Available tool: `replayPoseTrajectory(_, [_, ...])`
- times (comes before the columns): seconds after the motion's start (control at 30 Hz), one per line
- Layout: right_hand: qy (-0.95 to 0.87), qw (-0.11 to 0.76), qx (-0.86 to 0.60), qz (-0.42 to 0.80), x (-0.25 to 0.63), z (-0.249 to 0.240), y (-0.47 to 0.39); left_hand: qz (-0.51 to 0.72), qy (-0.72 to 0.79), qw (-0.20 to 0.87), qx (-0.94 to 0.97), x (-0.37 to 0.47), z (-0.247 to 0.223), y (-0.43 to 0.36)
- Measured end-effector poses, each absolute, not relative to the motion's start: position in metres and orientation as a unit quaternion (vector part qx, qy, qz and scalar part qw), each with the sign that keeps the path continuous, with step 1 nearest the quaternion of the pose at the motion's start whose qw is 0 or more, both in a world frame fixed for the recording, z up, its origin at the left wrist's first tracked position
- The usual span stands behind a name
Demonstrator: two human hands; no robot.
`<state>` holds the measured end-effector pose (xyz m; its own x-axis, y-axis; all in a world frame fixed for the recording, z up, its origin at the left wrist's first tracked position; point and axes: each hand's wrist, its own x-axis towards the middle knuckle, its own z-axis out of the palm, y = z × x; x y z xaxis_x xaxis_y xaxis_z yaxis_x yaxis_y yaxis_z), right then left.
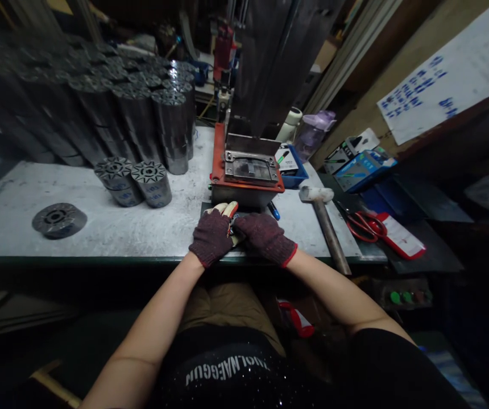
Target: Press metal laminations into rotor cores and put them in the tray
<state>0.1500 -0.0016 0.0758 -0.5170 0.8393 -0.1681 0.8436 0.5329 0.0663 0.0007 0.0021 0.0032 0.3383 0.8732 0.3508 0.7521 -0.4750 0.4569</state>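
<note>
Both hands wear dark maroon knit gloves and meet at the front of the bench. My left hand (212, 236) is closed, its pale-coated fingertips bent over a small shiny piece between the hands. My right hand (265, 236) is closed against the same piece from the right. The gloves cover most of it, so its kind cannot be made out. Just behind the hands stands an orange-framed press fixture (251, 167) with a metal plate on top. A blue marker (274, 211) lies beside the right hand.
Stacked slotted metal cores (170, 130) fill the back left, with two shorter stacks (153, 184) in front and a single core (59, 220) at left. A mallet (325, 221) and red-handled scissors (366, 226) lie right. A blue tray (298, 170) and bottles (313, 133) stand behind.
</note>
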Motion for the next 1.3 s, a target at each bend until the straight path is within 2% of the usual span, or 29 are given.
replayPoseTrajectory(0.1, [0.869, 0.127, 0.478, -0.023, 0.139, 0.09, 0.001, 0.298, 0.496, 0.114, 0.807, -0.002, 0.001, 0.003])
replayPoseTrajectory(0.2, [0.874, 0.121, 0.47, -0.032, 0.14, 0.093, 0.003, 0.315, 0.484, 0.135, 0.805, -0.004, 0.0, 0.005])
replayPoseTrajectory(0.27, [0.869, 0.066, 0.491, -0.016, 0.148, 0.093, 0.007, 0.32, 0.48, 0.158, 0.801, -0.003, 0.003, 0.007])
replayPoseTrajectory(0.37, [0.83, -0.079, 0.544, 0.091, 0.163, 0.092, 0.023, 0.342, 0.524, 0.19, 0.757, 0.002, 0.007, 0.008])
replayPoseTrajectory(0.43, [0.812, -0.142, 0.546, 0.152, 0.169, 0.093, 0.04, 0.366, 0.55, 0.196, 0.724, 0.007, 0.007, 0.008])
replayPoseTrajectory(0.67, [0.837, -0.127, 0.51, 0.152, 0.167, 0.102, 0.082, 0.406, 0.533, 0.139, 0.729, 0.015, -0.005, 0.002])
replayPoseTrajectory(0.9, [0.83, -0.196, 0.517, 0.075, 0.174, 0.076, 0.028, 0.338, 0.54, 0.114, 0.762, 0.01, -0.002, 0.0])
replayPoseTrajectory(0.97, [0.849, -0.15, 0.506, 0.03, 0.173, 0.065, 0.011, 0.329, 0.538, 0.113, 0.768, 0.009, 0.0, 0.0])
replayPoseTrajectory(1.13, [0.863, 0.073, 0.498, -0.036, 0.154, 0.075, 0.001, 0.333, 0.54, 0.106, 0.765, 0.01, -0.002, 0.001])
replayPoseTrajectory(1.2, [0.859, 0.114, 0.499, -0.032, 0.145, 0.085, 0.007, 0.337, 0.533, 0.107, 0.769, 0.01, -0.004, 0.002])
replayPoseTrajectory(1.3, [0.862, 0.114, 0.493, -0.029, 0.144, 0.087, 0.012, 0.345, 0.534, 0.119, 0.762, 0.01, -0.005, 0.002])
